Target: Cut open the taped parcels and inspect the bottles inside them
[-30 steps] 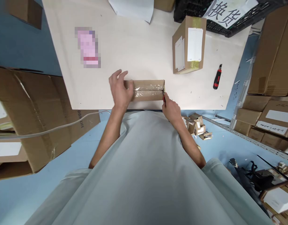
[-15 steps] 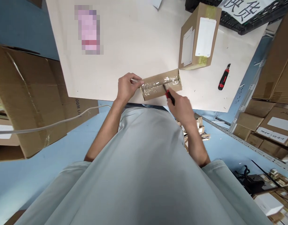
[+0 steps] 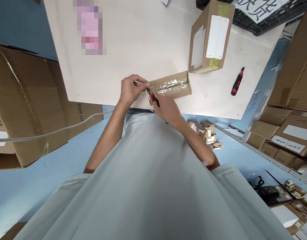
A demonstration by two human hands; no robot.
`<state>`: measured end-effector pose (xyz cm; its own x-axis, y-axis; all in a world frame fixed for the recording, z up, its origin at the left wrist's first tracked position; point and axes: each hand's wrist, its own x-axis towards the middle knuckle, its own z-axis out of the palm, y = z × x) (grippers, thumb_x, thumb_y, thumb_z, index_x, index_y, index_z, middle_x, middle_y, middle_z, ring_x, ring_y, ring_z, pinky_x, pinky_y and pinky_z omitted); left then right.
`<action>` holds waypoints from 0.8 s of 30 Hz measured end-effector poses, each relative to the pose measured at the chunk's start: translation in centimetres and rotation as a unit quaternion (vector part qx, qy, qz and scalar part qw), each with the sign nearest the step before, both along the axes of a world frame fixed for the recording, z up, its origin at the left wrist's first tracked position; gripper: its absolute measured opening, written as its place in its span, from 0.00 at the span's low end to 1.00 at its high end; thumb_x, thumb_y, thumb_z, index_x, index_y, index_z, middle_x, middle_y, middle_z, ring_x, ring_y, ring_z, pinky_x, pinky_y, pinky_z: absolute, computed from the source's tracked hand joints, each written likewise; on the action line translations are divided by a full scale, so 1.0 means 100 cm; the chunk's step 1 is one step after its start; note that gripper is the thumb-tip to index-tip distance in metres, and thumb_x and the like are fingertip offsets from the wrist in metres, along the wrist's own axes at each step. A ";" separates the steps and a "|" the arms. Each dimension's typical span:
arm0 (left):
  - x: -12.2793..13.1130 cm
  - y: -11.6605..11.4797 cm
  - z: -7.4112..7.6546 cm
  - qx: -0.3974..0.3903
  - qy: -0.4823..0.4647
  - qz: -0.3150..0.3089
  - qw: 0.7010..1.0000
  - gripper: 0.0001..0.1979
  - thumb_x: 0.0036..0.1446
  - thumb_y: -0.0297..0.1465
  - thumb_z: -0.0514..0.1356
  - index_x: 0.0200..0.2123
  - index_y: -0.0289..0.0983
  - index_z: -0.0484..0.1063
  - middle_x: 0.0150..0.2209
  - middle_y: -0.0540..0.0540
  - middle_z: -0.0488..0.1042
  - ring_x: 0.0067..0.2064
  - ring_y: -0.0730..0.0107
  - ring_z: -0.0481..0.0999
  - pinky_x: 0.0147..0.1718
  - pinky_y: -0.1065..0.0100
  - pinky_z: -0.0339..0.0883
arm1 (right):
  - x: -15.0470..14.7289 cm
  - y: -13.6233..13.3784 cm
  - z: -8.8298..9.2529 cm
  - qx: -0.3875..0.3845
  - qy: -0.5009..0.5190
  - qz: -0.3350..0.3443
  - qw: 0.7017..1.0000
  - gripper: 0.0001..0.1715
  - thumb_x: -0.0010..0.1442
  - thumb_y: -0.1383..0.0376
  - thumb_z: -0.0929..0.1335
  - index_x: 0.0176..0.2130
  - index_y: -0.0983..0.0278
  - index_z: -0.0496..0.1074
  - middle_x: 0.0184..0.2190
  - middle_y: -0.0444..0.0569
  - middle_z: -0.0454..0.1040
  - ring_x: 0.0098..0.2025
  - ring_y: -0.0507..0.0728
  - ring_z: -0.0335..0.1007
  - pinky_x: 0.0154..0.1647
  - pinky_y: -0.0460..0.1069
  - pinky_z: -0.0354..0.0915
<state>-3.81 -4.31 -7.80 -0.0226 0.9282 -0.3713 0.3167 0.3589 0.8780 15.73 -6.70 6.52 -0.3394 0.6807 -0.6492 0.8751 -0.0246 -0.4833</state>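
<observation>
A long, flat cardboard box (image 3: 172, 86) wrapped in shiny clear tape lies at the near edge of the pale table (image 3: 143, 50). My left hand (image 3: 130, 89) is closed on the box's left end, fingers pinched at its top corner. My right hand (image 3: 167, 108) is closed on a red and black utility knife (image 3: 153, 96), whose tip sits at the box's left end, right beside my left fingers.
A taller labelled cardboard box (image 3: 209, 36) stands at the back right of the table. A second red and black knife (image 3: 237, 81) lies to its right. A blurred pink item (image 3: 90, 28) lies at the back left. Large cartons flank both sides; cardboard scraps (image 3: 207, 131) litter the blue floor.
My right hand has drawn the knife along the taped seam from the box's right end to its left end. My left hand went from flat on the box to gripping its left end.
</observation>
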 end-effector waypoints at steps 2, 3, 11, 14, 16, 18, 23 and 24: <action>0.000 0.000 0.000 -0.002 0.000 -0.001 1.000 0.17 0.61 0.44 0.78 0.40 0.39 0.82 0.42 0.44 0.86 0.40 0.62 0.86 0.46 0.55 0.88 | -0.003 0.000 0.002 -0.006 -0.011 0.006 1.000 0.28 0.80 0.67 0.58 0.72 0.62 0.70 0.48 0.55 0.86 0.50 0.66 0.81 0.51 0.55 0.72; 0.000 0.000 0.000 -0.002 0.001 -0.002 1.000 0.17 0.61 0.44 0.78 0.41 0.39 0.82 0.42 0.44 0.87 0.41 0.61 0.86 0.46 0.55 0.88 | -0.004 0.001 0.004 -0.010 -0.019 0.010 1.000 0.28 0.80 0.67 0.58 0.71 0.62 0.71 0.49 0.55 0.86 0.50 0.66 0.81 0.51 0.55 0.72; 0.001 -0.001 0.002 0.003 0.012 -0.004 1.000 0.14 0.60 0.41 0.78 0.40 0.39 0.82 0.43 0.44 0.86 0.40 0.62 0.85 0.45 0.57 0.87 | -0.020 0.008 0.014 -0.022 -0.045 0.058 0.997 0.27 0.78 0.74 0.59 0.71 0.74 0.69 0.56 0.64 0.84 0.58 0.67 0.81 0.59 0.56 0.72; 0.002 -0.001 0.003 0.006 0.023 -0.001 1.000 0.12 0.60 0.39 0.77 0.39 0.39 0.82 0.45 0.44 0.86 0.40 0.63 0.85 0.45 0.57 0.86 | -0.021 0.002 0.020 -0.054 -0.066 0.069 0.994 0.27 0.77 0.76 0.60 0.70 0.76 0.70 0.58 0.66 0.84 0.59 0.68 0.82 0.59 0.57 0.73; 0.003 -0.002 0.003 0.008 0.029 -0.002 1.000 0.12 0.60 0.39 0.77 0.40 0.39 0.81 0.46 0.44 0.86 0.40 0.63 0.85 0.45 0.57 0.86 | -0.021 -0.004 0.023 -0.075 -0.080 0.073 0.991 0.29 0.77 0.77 0.60 0.71 0.76 0.69 0.58 0.67 0.84 0.59 0.69 0.83 0.59 0.57 0.74; 0.003 -0.002 0.003 0.008 0.035 -0.002 0.999 0.12 0.61 0.39 0.76 0.40 0.39 0.81 0.46 0.44 0.86 0.41 0.63 0.84 0.47 0.57 0.85 | -0.021 -0.010 0.025 -0.087 -0.086 0.078 0.989 0.32 0.76 0.78 0.60 0.75 0.77 0.66 0.57 0.68 0.85 0.60 0.69 0.83 0.60 0.58 0.74; 0.005 -0.002 0.003 0.004 0.038 0.005 0.999 0.11 0.61 0.37 0.75 0.41 0.39 0.81 0.47 0.44 0.85 0.41 0.63 0.84 0.48 0.57 0.84 | -0.011 -0.015 0.034 -0.079 -0.075 0.098 0.989 0.34 0.74 0.77 0.62 0.75 0.77 0.68 0.55 0.69 0.86 0.58 0.72 0.84 0.58 0.59 0.75; 0.005 -0.002 0.004 0.002 0.038 0.009 0.999 0.10 0.61 0.36 0.75 0.41 0.39 0.81 0.48 0.44 0.85 0.40 0.64 0.83 0.47 0.58 0.83 | -0.003 -0.015 0.038 -0.068 -0.066 0.092 0.991 0.33 0.75 0.75 0.62 0.74 0.74 0.70 0.54 0.66 0.87 0.56 0.72 0.84 0.57 0.59 0.75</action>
